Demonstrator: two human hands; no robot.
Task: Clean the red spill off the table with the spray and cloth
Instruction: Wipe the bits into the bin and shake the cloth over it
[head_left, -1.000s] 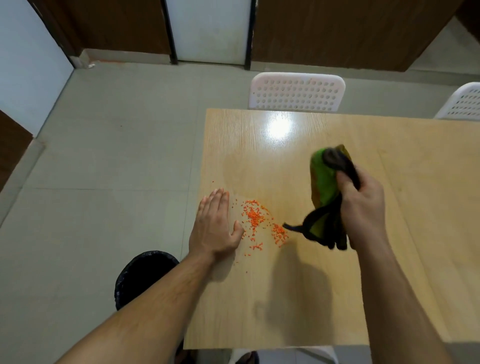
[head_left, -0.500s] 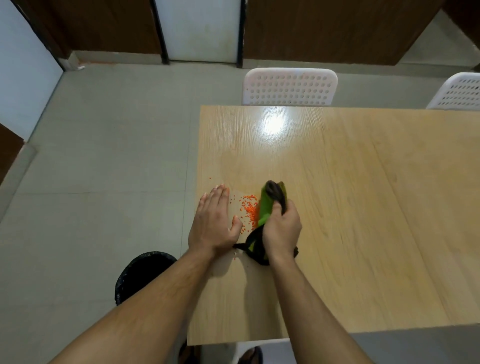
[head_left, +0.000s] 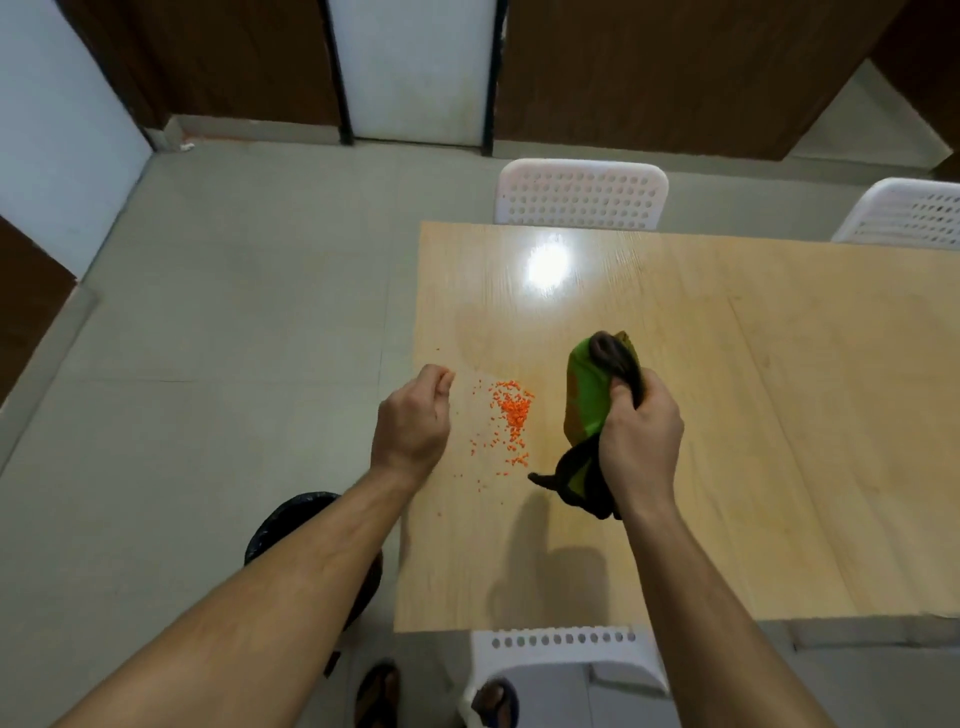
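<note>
Wiping stroke: your right hand has lifted the cloth back off the table, right of the spill; half a second ago it was down on the grains.
Left hand: no longer flat on the wood; raised at the table's left edge, fingers curled, holding nothing visible.
Meaning: grains remain near the left edge; judged, another pass is needed.
Cloth axis: bunched in your right fist, long axis running near-to-far, dark tail hanging toward you.
Spray: not in view.
</note>
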